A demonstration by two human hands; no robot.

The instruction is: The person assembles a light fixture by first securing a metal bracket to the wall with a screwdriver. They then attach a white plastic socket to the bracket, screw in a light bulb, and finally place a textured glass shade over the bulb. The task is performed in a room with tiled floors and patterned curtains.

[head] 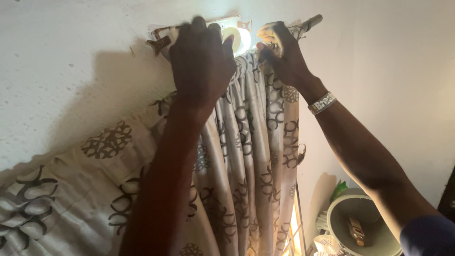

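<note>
Both my arms reach up to the top of a cream curtain (251,156) printed with dark brown ring patterns. My left hand (201,59) grips the gathered top edge of the curtain near a wall bracket (159,43). My right hand (279,52) holds the curtain top where it meets the curtain rod (310,21), whose dark end sticks out to the right. A white ring-shaped fitting (241,39) shows between my hands. A pale band (322,103) circles my right wrist.
A rough white wall (66,71) fills the left and right. A loose part of the curtain drapes across the lower left (71,199). At lower right stand a grey funnel-shaped horn (358,223) and a small cup (327,242). Bright light shows at the window edge (294,227).
</note>
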